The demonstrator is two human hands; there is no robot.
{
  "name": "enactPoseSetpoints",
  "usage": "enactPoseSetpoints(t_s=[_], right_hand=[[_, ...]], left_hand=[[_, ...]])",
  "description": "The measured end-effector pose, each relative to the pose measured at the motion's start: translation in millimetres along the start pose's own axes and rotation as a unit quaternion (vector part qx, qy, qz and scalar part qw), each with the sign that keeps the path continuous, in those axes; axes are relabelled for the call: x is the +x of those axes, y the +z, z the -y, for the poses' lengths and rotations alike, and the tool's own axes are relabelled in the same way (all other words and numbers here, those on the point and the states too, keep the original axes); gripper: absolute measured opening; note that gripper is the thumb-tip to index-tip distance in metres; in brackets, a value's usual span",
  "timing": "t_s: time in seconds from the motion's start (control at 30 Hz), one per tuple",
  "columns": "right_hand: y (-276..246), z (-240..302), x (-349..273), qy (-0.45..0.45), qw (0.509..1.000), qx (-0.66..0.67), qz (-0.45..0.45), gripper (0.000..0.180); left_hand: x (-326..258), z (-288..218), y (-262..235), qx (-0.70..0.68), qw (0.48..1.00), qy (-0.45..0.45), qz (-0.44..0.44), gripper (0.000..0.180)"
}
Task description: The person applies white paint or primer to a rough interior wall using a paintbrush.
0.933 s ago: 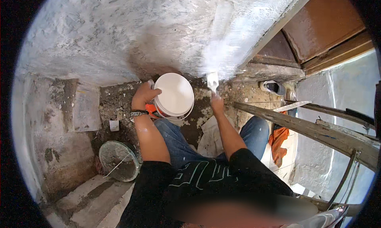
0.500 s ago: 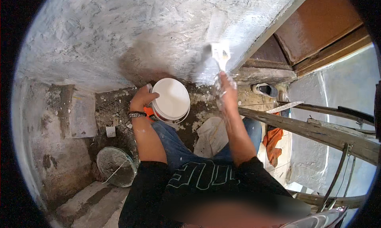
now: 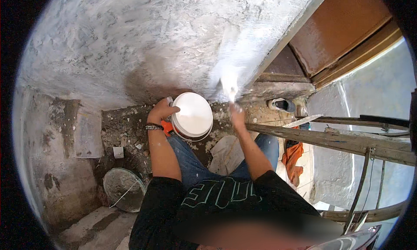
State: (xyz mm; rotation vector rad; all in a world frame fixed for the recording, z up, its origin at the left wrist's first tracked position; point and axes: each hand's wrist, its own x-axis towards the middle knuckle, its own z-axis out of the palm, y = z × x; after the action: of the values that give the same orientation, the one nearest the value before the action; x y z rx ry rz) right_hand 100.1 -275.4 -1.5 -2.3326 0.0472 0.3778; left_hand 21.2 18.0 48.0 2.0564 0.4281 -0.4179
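Observation:
A white bucket (image 3: 194,113) of white paint stands tilted by the wall, between my knees and the plaster. My left hand (image 3: 164,110) grips its rim from the left, thumb over the edge. In my right hand (image 3: 236,117) is a paintbrush (image 3: 230,85) with a white head, blurred by motion. Its bristles are against the lower part of the grey plastered wall (image 3: 173,41), near the corner edge, where a wet pale band runs upward. White smears cover my right fingers. Something orange (image 3: 167,127) shows beside the bucket under my left wrist.
To the left, a round mortar pail (image 3: 124,189) with a wire handle stands near a small white square (image 3: 118,152) on the rubble-strewn ground. On the right are a wooden ladder (image 3: 339,141), an orange cloth (image 3: 294,161), a shoe (image 3: 281,105) and a brown door (image 3: 343,28).
My right hand has brought the brush down and slightly left along the wall. My left hand stays on the bucket's rim, and the whole view has shifted a little.

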Motion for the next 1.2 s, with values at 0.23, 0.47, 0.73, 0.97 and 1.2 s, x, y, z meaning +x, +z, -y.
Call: enactPoseSetpoints(t_s=[0.23,0.47,0.73,0.97,1.2], right_hand=[[-26,-4,-18,-0.054,0.888,0.456,-0.014,0.029],[-30,43,-40,-0.002,0.880,0.438,-0.182,0.028],[1,7,-27,-0.112,0.919,0.344,-0.155,0.035],[9,7,-23,-0.146,0.957,0.190,-0.163,0.032],[-92,118,-73,0.017,0.879,0.474,0.042,0.030]], left_hand=[[5,-3,0,0.044,0.999,0.019,-0.020,0.049],[8,-2,0,0.005,1.000,0.020,0.005,0.050],[11,-4,2,0.031,0.999,-0.009,0.014,0.052],[11,-7,4,0.049,0.999,-0.004,0.005,0.050],[13,-3,5,0.012,0.998,-0.013,0.052,0.049]])
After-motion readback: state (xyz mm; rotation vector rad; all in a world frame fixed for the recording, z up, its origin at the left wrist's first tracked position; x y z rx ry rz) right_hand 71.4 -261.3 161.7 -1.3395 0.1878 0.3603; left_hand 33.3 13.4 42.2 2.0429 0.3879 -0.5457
